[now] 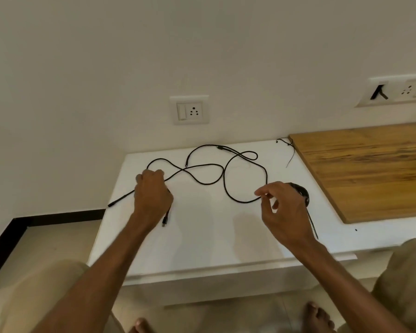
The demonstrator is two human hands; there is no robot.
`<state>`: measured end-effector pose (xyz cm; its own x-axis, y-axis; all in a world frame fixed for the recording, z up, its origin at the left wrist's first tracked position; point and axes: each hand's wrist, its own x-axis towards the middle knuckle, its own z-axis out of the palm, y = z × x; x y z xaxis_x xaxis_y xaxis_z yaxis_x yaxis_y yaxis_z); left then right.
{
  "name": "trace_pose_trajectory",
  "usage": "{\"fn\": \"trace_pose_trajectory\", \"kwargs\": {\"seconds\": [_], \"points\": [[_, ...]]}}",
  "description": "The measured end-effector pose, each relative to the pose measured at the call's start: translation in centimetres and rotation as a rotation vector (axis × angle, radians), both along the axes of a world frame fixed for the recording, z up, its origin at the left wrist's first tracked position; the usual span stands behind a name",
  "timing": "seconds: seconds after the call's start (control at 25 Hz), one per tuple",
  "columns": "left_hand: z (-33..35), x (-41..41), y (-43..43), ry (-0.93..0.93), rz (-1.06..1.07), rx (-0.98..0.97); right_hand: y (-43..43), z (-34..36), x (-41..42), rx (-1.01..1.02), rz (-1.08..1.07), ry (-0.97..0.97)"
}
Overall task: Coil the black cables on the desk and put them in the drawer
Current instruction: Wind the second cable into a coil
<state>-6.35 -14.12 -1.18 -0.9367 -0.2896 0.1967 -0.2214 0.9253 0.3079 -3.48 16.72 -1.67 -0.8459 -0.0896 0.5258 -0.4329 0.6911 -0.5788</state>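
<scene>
White desk [202,239] — left hand [151,192] grips black cable [224,181], right hand [283,209] pinches it.

The left hand [151,191] and right hand [283,212] were bare, and the left forearm [101,272] and right forearm [341,272] ran back from the fingers [264,191] uncovered as far as the lower edge of the view. Well behind the fingers and out to either side, plain khaki cloth covered the left leg [46,296] and the right leg [404,272]. Between the legs, farthest back from the fingers, the toes of a bare left foot [142,326] and right foot [317,316] showed, slightly blurred.
</scene>
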Motion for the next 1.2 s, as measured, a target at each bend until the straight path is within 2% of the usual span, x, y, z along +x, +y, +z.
{"fn": "trace_pose_trajectory", "kwargs": {"seconds": [0.12, 0.24, 0.32, 0.44, 0.52, 0.6, 0.68, 0.84, 0.96, 1.08, 1.2], "points": [[0.0, 0.2, -2.1, -0.33, 0.162, -0.128, -1.1, -1.4, 0.5, 0.008, 0.061, -0.081], [-0.4, 1.0, -1.6, -0.342, 0.169, -0.274, -1.6, -2.0, 0.7, 0.017, 0.085, -0.145], [0.1, 1.4, -0.7, -0.332, 0.138, -0.266, -1.8, -2.2, 0.9, 0.024, 0.112, -0.199], [0.6, 2.3, -0.2, -0.395, 0.067, -0.058, -2.5, -2.3, 1.4, 0.045, 0.163, -0.32], [1.6, 3.0, -0.2, -0.414, 0.009, 0.207, -3.2, -2.3, 1.8, 0.029, 0.208, -0.349], [3.4, 4.3, 0.2, -0.412, -0.027, 0.551, -4.0, -1.9, 2.2, -0.011, 0.231, -0.296], [5.3, 5.7, 1.1, -0.459, -0.116, 0.754, -4.6, -1.0, 2.4, -0.023, 0.248, -0.21], [7.1, 7.7, 3.2, -0.558, -0.396, 0.767, -5.8, 0.1, 2.5, 0.043, 0.395, -0.173], [8.7, 8.3, 3.7, -0.587, -0.572, 0.914, -6.6, -0.7, 2.5, 0.018, 0.461, -0.183], [9.7, 8.4, 3.0, -0.621, -0.719, 1.073, -6.5, -0.5, 2.6, -0.137, 0.435, -0.155], [10.0, 8.1, 2.7, -0.537, -0.722, 1.246, -5.8, 0.1, 2.3, -0.189, 0.345, -0.266]]}}
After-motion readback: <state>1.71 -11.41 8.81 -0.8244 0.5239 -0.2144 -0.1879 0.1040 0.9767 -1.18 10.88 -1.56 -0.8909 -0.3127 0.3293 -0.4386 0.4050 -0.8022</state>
